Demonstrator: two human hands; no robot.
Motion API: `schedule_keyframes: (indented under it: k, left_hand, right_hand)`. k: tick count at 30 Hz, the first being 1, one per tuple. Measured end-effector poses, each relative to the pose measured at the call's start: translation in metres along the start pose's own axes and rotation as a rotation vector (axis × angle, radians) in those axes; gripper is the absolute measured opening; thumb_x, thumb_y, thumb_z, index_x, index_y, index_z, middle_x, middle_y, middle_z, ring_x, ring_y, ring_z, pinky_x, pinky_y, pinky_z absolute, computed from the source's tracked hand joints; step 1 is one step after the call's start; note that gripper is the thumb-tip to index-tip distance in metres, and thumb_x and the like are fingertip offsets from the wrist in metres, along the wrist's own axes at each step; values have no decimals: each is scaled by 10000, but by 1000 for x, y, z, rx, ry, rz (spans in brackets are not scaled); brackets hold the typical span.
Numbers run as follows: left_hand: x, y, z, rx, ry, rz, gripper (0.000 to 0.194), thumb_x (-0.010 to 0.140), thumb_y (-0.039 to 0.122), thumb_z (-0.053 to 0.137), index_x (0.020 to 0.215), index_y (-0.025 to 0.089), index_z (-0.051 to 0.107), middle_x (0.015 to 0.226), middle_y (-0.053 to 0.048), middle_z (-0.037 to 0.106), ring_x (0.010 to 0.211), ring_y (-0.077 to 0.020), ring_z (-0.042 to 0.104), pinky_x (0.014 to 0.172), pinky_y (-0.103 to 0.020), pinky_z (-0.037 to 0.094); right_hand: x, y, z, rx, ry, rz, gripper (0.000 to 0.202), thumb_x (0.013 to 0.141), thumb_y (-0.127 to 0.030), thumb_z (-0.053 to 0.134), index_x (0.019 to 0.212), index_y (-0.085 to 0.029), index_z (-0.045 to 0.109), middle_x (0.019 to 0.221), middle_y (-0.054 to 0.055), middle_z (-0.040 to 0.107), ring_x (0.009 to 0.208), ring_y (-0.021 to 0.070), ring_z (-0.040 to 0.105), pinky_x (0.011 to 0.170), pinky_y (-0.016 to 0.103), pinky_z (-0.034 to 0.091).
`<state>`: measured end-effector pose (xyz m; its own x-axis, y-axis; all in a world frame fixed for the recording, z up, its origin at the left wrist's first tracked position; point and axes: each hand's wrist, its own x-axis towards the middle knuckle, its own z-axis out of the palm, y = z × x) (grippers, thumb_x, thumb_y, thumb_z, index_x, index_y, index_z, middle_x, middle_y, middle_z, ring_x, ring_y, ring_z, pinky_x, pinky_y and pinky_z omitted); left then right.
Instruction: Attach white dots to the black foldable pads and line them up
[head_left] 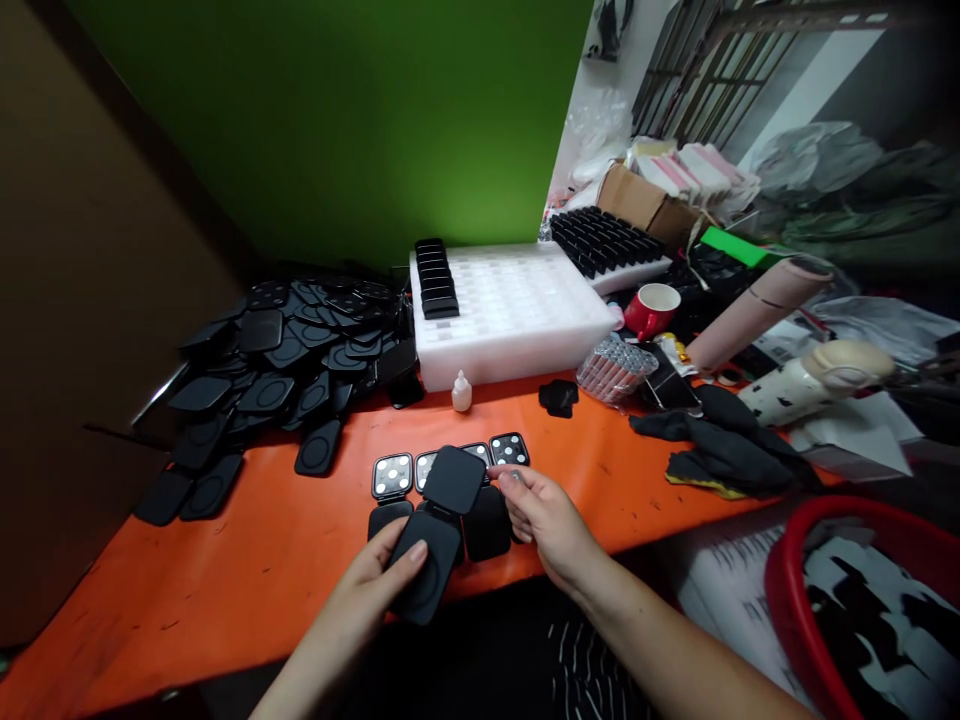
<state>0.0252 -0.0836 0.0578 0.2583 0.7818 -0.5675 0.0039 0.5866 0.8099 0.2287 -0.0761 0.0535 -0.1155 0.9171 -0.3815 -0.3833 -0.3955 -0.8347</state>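
Observation:
My left hand (375, 585) is closed round the lower panel of a black folding pad (429, 570), which looks like a hinged wireless charger with a ring mark. The pad is unfolded, its flat upper panel (454, 480) tilted up over the table. My right hand (536, 515) is in a pinch by the upper panel's right edge; whatever lies between its fingertips is too small to name. Under both hands lie several opened pads, their top panels (392, 476) showing white round dots. My hands and the held pad hide part of them.
A heap of black pads (285, 350) covers the table's left side. Behind stands a white foam tray (517, 340) with a row of black pads, a small dropper bottle (461, 392) before it. Rightward are a red mug (652, 310), wrapped metal cylinders (615, 370), dark gloves (720, 440) and a red basin (787, 570).

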Motion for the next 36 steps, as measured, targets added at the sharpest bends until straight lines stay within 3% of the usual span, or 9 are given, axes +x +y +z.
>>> schedule_keyframes:
  k: [5,11,13,15,18,22,26,30,36]
  left_hand:
    - [0,3,17,-125,-106,-37,433,720,363,660,1103,180,577,891,-61,667,806,-174,609,713,-252,470]
    - [-11,-6,42,-621,-382,-313,607,813,612,334,1144,148,542,977,-135,622,784,-213,624,598,-301,505]
    - [-12,-12,46,-699,-473,-301,556,813,571,401,1155,153,532,783,-72,621,619,-148,606,508,-230,479]
    - [-12,-14,46,-719,-431,-209,413,781,396,575,1135,186,541,651,6,573,519,-80,551,491,-163,443]
    - [-9,-8,41,-595,-239,-107,423,700,182,653,1105,222,539,823,-4,624,608,-75,567,537,-145,438]
    - [-3,1,39,-343,-147,-100,418,701,194,584,1111,220,514,1047,-56,623,548,-102,555,482,-209,443]
    - [3,-3,47,-112,-111,28,492,707,172,540,1190,233,464,1117,-48,612,874,-188,612,790,-301,472]
    - [5,-14,54,159,-60,233,506,790,226,492,1285,212,391,1359,-55,406,1262,-223,332,1060,-387,238]
    - [7,-33,53,512,-60,435,552,867,196,367,1386,242,184,1452,-35,223,1322,-196,198,1093,-415,151]
  right_hand:
    - [5,-3,-3,61,7,1,279,764,-421,587,760,-186,437,508,-103,226,421,41,152,394,178,129]
    - [6,-4,0,123,-24,19,326,737,-438,609,710,-197,392,483,-110,209,413,45,143,392,179,140]
    - [6,-3,1,48,-54,-1,302,741,-449,604,740,-190,448,489,-99,248,423,49,184,407,183,169]
    - [8,-1,-2,-69,-7,-58,300,755,-471,580,785,-181,509,534,-72,332,458,58,268,433,189,214]
    - [9,1,-13,-190,130,-132,339,811,-509,475,866,-184,551,614,-36,395,524,83,345,471,203,264]
    - [-1,-5,-20,-496,135,-262,321,876,-456,383,935,-203,571,737,9,503,666,128,459,613,249,356]
    - [-18,-20,-9,-885,31,-387,233,902,-347,372,914,-221,568,881,40,558,828,172,503,722,287,358]
    - [-25,-27,3,-1101,-8,-392,189,904,-287,367,930,-204,535,920,57,571,834,180,519,724,294,366]
    - [-25,-24,9,-1432,25,-433,214,913,-264,334,877,-191,531,849,50,562,749,175,517,657,294,363]
